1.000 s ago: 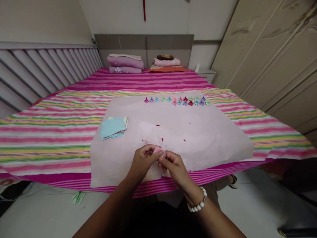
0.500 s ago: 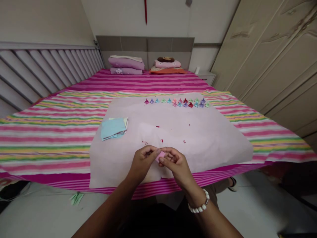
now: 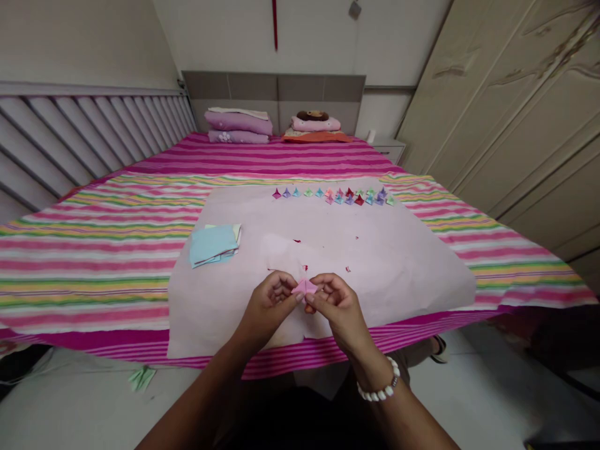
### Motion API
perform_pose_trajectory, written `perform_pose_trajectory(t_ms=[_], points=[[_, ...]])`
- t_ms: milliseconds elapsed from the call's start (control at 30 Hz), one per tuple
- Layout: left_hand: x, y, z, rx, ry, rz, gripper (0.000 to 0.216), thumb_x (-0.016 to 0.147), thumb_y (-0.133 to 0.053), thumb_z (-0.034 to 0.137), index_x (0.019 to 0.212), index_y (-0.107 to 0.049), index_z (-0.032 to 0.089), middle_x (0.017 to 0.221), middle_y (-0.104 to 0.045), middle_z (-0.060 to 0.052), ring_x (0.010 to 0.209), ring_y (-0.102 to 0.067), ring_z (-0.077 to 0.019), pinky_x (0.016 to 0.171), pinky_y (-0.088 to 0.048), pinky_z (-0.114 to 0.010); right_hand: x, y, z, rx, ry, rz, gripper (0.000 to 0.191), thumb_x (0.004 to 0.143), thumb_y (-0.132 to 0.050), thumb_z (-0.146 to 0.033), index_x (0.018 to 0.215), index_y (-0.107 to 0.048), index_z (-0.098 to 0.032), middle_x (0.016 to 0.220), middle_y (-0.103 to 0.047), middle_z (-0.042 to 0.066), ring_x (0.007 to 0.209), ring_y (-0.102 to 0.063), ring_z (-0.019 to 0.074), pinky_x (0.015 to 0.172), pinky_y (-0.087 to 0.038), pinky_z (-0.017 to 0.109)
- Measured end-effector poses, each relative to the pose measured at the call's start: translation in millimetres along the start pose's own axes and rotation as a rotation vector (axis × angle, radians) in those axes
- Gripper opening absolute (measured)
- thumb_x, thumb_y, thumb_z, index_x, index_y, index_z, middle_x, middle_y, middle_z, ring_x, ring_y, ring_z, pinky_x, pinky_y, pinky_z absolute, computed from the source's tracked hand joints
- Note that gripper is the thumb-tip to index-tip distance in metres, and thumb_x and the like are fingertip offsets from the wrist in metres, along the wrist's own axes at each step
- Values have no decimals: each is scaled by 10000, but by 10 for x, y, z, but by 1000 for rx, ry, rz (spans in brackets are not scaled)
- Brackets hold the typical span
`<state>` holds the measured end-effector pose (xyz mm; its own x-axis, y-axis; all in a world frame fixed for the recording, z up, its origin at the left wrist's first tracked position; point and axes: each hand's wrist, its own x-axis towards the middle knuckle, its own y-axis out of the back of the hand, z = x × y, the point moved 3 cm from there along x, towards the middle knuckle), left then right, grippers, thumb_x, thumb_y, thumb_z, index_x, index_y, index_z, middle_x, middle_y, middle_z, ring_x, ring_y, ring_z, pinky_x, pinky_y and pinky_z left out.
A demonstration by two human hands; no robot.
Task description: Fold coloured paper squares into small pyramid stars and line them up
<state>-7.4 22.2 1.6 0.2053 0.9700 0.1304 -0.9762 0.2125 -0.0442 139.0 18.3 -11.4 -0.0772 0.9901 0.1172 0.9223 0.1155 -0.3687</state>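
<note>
Striped bed point(image 3: 94, 250), pale sheet point(image 3: 398, 262) spread at its near edge, likely as work surface. Fingers of left hand point(image 3: 269, 306) and right hand point(image 3: 338, 306) pinched pink folded paper point(image 3: 304, 287) from both sides above sheet's near edge, seemingly shaping crease. Row of finished pieces point(image 3: 332, 195) lined far edge, out of way.

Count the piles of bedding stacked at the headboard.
2. A purple pile lies left of the middle of the headboard; a pink pile on an orange cushion, with something brown on top, lies right of it. None looks hidden.
</note>
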Motion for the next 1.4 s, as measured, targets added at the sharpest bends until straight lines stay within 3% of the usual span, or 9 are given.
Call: perform_pose_trajectory(t_ms=[200,567,833,1067,1233,1400], points=[[29,-39,16,-43,49,-81,162,780,-681,260,844,-569,162,770,-596,12,711,-571,-101,666,-454,-237,-3,9,7,12,-56,-64,247,698,-789,-239,823,-580,-197,594,-653,-50,498,-623,95,526,-458,199],[-1,-48,28,-184,113,-2,85,716,-720,211,777,-676,171,647,-621,25,607,-541,-85,603,-438,-215,-10,-15,-6,67,-96,-49,57,712,-732,-192,764,-709,-186,548,-678,-10,494,-600,119,541,-458,246],[-14,-81,-12,-346,181,60,57,677,-693,158,711,-727,186,649,-666,8,614,-553,-94,631,-438,-227,-4,-47,-56,121,-76,-29,76,673,-720,-138,704,-733,-206,567,-670,-26,506,-592,114,572,-469,259],[-45,-27,-48,-162,81,72,115,781,-627,240,787,-719,171,638,-651,-1,641,-586,-126,658,-461,-265,-6,-25,-9,98,-85,-16,107,684,-664,-108,702,-718,-198,565,-658,-25,493,-590,113,559,-465,260],[-34,-61,20,-86,146,122,178,662,-773,278,715,-658,153,593,-638,13,578,-567,-111,603,-467,-251,-11,-12,0,47,-42,-50,117,708,-649,-107,740,-715,-197,597,-663,-23,513,-596,114,574,-467,263],[-14,-52,49,-107,142,108,183,671,-765,264,729,-630,155,585,-614,32,573,-563,-95,597,-464,-232,-31,-12,-27,-17,1,-121,87,785,-657,-214,846,-717,-196,644,-669,-1,603,-619,138,625,-478,286]])
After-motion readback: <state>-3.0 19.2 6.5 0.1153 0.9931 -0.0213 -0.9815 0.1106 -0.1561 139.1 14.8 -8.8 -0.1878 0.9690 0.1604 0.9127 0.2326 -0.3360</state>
